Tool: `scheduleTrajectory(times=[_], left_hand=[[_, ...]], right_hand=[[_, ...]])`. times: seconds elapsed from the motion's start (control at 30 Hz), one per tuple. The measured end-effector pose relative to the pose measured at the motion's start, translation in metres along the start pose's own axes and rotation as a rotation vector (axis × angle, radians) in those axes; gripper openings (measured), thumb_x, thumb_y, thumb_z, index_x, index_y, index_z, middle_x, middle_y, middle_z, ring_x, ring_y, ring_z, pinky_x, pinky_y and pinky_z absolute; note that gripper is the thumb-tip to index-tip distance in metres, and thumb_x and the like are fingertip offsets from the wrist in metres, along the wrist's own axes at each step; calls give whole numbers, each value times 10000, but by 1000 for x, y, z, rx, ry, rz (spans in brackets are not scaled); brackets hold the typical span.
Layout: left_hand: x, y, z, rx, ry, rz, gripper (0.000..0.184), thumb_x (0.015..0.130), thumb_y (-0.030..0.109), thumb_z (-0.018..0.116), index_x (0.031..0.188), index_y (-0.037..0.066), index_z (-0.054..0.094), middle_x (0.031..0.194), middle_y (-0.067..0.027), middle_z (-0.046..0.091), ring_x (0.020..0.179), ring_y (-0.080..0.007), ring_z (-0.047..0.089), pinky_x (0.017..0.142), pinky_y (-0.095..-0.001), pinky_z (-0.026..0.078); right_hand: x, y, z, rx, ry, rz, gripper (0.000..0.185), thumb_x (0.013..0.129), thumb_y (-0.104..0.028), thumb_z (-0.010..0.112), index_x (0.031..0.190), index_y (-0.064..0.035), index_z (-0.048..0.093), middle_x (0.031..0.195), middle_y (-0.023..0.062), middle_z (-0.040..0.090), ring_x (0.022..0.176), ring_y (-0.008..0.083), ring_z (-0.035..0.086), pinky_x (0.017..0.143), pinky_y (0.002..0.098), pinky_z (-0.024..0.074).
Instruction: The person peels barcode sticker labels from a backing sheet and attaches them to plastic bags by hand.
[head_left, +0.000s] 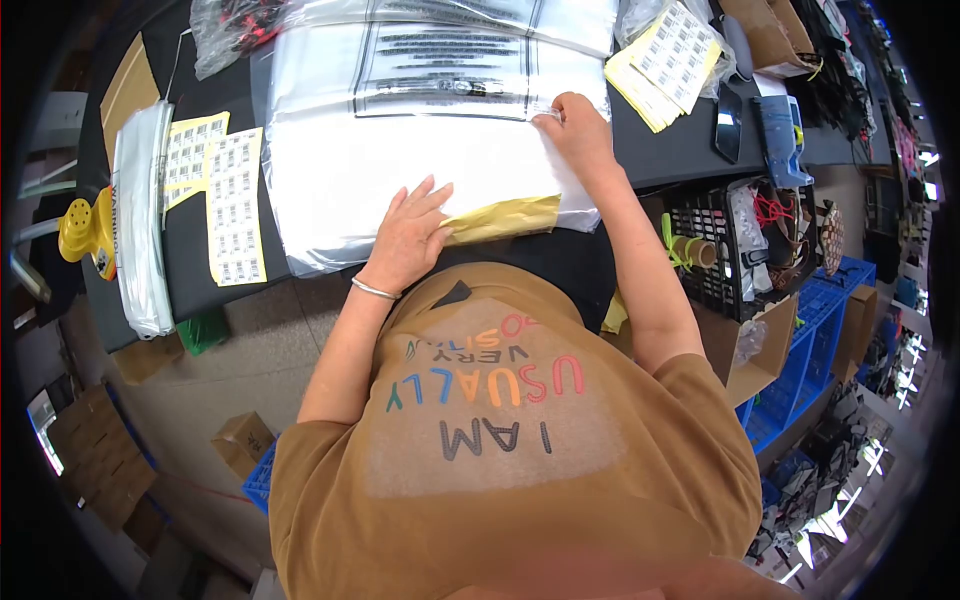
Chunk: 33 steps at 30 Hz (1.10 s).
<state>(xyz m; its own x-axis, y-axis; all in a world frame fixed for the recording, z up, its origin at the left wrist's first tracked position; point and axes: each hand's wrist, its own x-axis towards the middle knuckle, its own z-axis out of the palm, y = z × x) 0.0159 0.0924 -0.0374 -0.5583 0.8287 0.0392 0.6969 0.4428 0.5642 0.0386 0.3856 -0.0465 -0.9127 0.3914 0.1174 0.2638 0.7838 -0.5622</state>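
Stack of plastic bags [400, 150] found at the near edge of the surface [655, 160]; slipping film judged the chief risk.
The slick layers could have slid or creased if the right hand [582, 138] had pulled while the left pressed lightly; a hard tug at one edge could have torn the film. The yellow strip [510, 218] at the near side could have been dragged askew by the left thumb close by it. The left hand [405, 235] lay palm down, fingers spread toward the far side, its grip wide and holding nothing. The right hand was bent at the right edge near the printed panel [440, 60], its grip narrow; whether film was pinched between the fingertips could not be told.
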Motion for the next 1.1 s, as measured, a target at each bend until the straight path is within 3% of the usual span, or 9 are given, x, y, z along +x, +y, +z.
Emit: scheduleTrajectory(times=[0.13, 0.3, 0.33, 0.4, 0.5, 0.53, 0.73, 1.0, 1.1], left_hand=[[0, -4, 3, -14, 14, -7, 76, 808, 92, 629, 856, 34, 624, 1343, -78, 525, 1333, -297, 384, 1081, -496, 292], [-2, 0, 2, -102, 15, -11, 126, 837, 126, 587, 918, 33, 615, 1270, -106, 570, 1296, -311, 433, 1065, -517, 320], [-6, 6, 1, -55, 80, 33, 139, 828, 135, 593, 917, 30, 614, 1151, -136, 601, 1145, -327, 542, 967, -477, 416], [-10, 33, -18, -77, -101, 30, 133, 812, 135, 603, 897, 33, 617, 983, -129, 626, 949, -308, 596, 833, -415, 464], [-24, 43, -3, -136, -50, 175, 118, 804, 142, 608, 858, 38, 622, 833, -104, 613, 813, -287, 589, 742, -382, 463], [-25, 43, 1, -148, -52, 179, 118, 804, 142, 608, 858, 38, 622, 833, -104, 613, 813, -287, 589, 742, -382, 463], [-31, 44, 0, -120, -142, 98, 134, 819, 170, 621, 795, 38, 618, 795, -104, 606, 807, -285, 594, 741, -386, 474], [-29, 43, 2, -169, -119, 103, 122, 812, 156, 618, 803, 36, 602, 804, -107, 599, 809, -298, 586, 742, -393, 472], [-20, 38, -4, -163, -29, 185, 96, 770, 112, 634, 808, 44, 579, 958, -106, 608, 964, -304, 568, 821, -391, 455]], right_hand=[[4, -5, -2, -291, 50, 69, 372, 829, -363, 655, 922, -15, 562, 905, 164, 607, 861, 334, 617, 721, 432, 506], [29, 37, 4, -347, 69, 115, 230, 896, -255, 542, 893, -25, 548, 908, 178, 614, 913, 370, 604, 737, 484, 494], [28, 33, 1, -339, 28, 116, 196, 897, -219, 528, 882, -25, 547, 910, 179, 615, 902, 376, 600, 736, 490, 489], [19, 9, -8, -326, -25, -68, 180, 866, -211, 553, 899, -34, 565, 902, 177, 611, 854, 382, 592, 722, 488, 475], [-19, -30, 6, 41, -149, -456, 195, 774, -208, 663, 877, -51, 610, 853, 130, 599, 818, 335, 564, 725, 436, 446], [-30, -44, 9, 108, -196, -590, 223, 739, -218, 706, 869, -55, 627, 832, 113, 594, 818, 316, 555, 728, 416, 436], [-32, -45, 38, 75, -98, -392, 195, 717, -235, 738, 775, -64, 665, 777, 77, 594, 808, 285, 550, 715, 400, 426], [-24, -43, 39, -54, -159, -374, 133, 824, -188, 623, 778, -77, 679, 781, 104, 616, 788, 295, 576, 700, 411, 460], [-22, -48, 40, -173, -262, -379, 181, 849, -206, 570, 781, -61, 654, 786, 129, 617, 786, 308, 597, 697, 427, 491]])
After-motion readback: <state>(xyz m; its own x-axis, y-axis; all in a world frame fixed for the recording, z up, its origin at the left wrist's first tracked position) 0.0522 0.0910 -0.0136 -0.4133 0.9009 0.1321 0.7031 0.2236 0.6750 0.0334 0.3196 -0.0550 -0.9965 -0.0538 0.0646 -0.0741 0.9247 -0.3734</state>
